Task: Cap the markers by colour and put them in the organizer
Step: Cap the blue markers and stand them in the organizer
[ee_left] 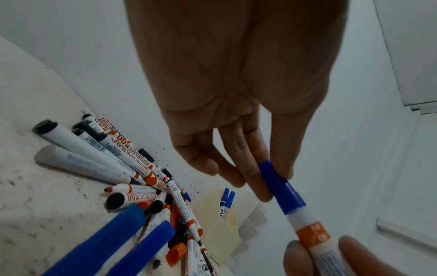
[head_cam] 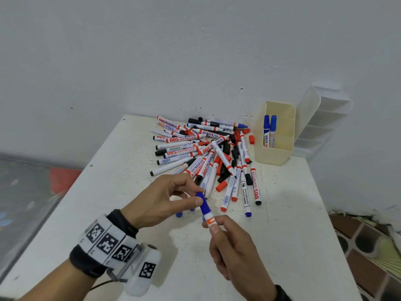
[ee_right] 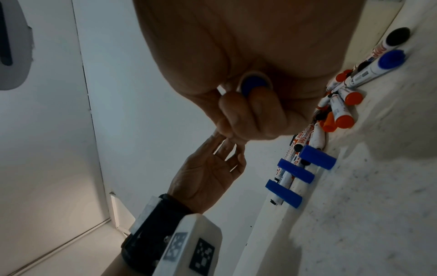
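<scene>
I am pinching the blue cap [head_cam: 202, 202] in my left hand [head_cam: 160, 200], seating it on the blue marker [head_cam: 210, 220] gripped in my right hand [head_cam: 234, 253]; next it needs pressing home, then dropping into the cream organizer [head_cam: 273, 153].

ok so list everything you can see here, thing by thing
held marker: one, white barrel, orange band, between both hands above the table
blue cap: one, on the held marker's tip end
marker pile: many, white barrels with red, black or blue ends, some uncapped, at the table's far side
loose blue caps: three, on the table near the pile
loose red cap: one among several, at the pile's near edge
organizer: one, cream, right of the pile
capped blue markers: two, upright in the organizer
white rack: one, behind the organizer
table: one, white
left hand: pinches the blue cap
right hand: grips the barrel
</scene>
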`<state>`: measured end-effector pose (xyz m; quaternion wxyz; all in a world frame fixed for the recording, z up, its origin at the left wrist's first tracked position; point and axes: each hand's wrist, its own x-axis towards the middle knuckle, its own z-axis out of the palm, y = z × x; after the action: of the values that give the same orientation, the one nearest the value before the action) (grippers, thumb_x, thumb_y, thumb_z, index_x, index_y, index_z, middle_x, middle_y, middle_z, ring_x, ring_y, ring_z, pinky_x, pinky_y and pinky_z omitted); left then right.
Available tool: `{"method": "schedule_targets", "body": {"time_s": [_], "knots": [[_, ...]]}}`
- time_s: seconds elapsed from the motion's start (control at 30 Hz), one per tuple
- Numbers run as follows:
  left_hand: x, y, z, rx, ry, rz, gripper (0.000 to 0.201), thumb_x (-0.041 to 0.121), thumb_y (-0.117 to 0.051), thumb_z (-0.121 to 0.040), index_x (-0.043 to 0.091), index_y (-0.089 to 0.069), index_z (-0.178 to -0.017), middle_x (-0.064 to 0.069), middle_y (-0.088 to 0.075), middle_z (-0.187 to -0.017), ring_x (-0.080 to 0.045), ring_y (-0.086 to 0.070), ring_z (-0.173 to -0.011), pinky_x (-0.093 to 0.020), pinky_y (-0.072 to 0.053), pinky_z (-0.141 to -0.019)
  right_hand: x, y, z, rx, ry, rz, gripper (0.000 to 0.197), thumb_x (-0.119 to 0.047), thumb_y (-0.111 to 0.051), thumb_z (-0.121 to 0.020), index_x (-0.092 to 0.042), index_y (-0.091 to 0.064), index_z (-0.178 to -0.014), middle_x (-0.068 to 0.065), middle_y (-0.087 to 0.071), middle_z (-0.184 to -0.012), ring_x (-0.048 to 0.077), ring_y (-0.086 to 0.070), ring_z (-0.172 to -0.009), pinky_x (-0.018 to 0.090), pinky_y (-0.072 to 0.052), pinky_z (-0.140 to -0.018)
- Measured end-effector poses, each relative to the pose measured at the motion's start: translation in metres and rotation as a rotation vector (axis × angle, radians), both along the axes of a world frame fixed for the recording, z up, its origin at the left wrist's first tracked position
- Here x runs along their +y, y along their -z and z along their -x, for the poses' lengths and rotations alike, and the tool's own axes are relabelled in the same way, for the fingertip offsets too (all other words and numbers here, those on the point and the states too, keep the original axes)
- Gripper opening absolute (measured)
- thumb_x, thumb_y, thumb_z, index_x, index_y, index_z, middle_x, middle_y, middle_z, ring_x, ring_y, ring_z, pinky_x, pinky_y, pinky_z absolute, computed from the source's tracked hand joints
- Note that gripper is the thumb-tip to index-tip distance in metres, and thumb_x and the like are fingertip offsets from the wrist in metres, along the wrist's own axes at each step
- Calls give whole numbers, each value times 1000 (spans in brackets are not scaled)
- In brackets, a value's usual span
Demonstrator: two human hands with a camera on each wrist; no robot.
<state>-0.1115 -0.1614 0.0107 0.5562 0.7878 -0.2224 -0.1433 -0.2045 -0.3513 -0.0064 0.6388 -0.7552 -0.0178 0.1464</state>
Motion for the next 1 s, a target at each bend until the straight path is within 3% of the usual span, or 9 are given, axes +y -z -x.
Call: {"method": "schedule_targets", "body": {"time_s": [0.17,0.3,0.4,0.5,0.63,0.77,0.87,1.0], "knots": [[8,-5,-9,-52,-40,28,19,26,-73,-86,18,-67,-103,0,-74,-98,-20,-69,-95,-27,-51,-90,1,3,4,21,8,-50,23,-25,-36,-103,-12,-56,-100,-1,-44,-51,10,-34,-38,20,-32,-40],[10,-4,-7,-304,24,-273,17,31,-73,-86,33,-70,-103,21,-70,-102,-2,-63,-101,-14,-44,-88,-8,11,7,31,88,-24,25,-25,-36,-103,-13,-57,-99,1,-48,-51,15,-37,-37,23,-32,-39],[5,8,-4,-502,145,-456,18,45,-67,-85,38,-71,-101,23,-65,-109,3,-53,-107,-23,-41,-95,-18,15,4,17,173,-4,25,-26,-37,-102,-15,-58,-100,3,-48,-52,17,-38,-39,24,-33,-39],[0,21,-4,-538,158,-622,14,45,-69,-85,40,-71,-98,8,-48,-140,-16,-33,-136,-41,-31,-106,-24,16,0,2,223,-7,25,-26,-37,-102,-14,-59,-99,3,-48,-52,20,-38,-40,24,-33,-39],[-4,32,-5,-530,158,-736,15,42,-73,-82,40,-71,-96,1,-28,-156,-25,-13,-147,-48,-22,-110,-26,18,0,-2,233,-15,25,-25,-37,-102,-14,-58,-99,3,-47,-51,20,-37,-38,23,-32,-39],[-8,38,-5,-483,146,-776,18,41,-70,-83,41,-71,-101,1,-20,-160,-24,-4,-149,-51,-17,-114,-23,18,0,-2,221,-16,24,-27,-37,-101,-15,-59,-100,3,-46,-51,20,-36,-38,22,-32,-39],[-8,41,-7,-505,134,-765,22,41,-71,-83,41,-69,-105,0,-23,-160,-25,-7,-149,-52,-18,-114,-20,19,0,3,213,-17,24,-27,-37,-101,-16,-59,-100,3,-47,-51,18,-37,-38,22,-32,-39],[-3,35,-6,-476,128,-777,29,48,-68,-84,41,-63,-111,6,-21,-158,-18,-7,-148,-42,-18,-114,-20,19,0,14,207,-20,23,-28,-38,-101,-17,-59,-102,2,-48,-52,16,-37,-38,22,-33,-38]]}}
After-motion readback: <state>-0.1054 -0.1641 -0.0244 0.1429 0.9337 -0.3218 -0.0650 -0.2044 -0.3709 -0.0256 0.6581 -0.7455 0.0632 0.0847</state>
